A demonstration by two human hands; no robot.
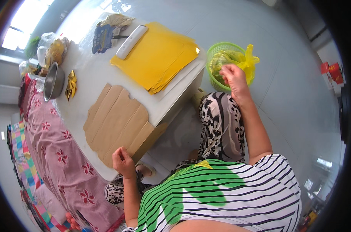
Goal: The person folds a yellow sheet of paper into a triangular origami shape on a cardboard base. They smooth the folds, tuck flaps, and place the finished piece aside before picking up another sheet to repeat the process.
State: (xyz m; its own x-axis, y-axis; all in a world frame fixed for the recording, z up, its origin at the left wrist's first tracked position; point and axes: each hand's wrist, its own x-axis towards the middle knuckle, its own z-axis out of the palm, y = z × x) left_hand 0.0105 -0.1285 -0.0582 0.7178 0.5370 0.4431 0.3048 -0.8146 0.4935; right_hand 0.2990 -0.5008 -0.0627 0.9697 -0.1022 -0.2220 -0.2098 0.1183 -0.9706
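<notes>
My left hand [123,163] rests with curled fingers at the near edge of a piece of brown cardboard [117,121]; whether anything is pinched in it cannot be told. Over the green plastic basket [226,45] hangs my right hand [235,79], its fingers bent and slightly blurred. The basket stands on the floor beside the table and holds a yellow plastic bag [249,62]. A stack of yellow paper sheets [163,55] lies on the table, with a white elongated device [132,42] on its far left edge. A folded gold paper piece [71,85] sits farther left.
The white table [85,66] also carries a metal bowl [54,82], a blue patterned packet [103,38], a beige cloth [117,20] and plastic bags [49,49]. A bed with a pink flowered cover [59,162] adjoins the table on the left.
</notes>
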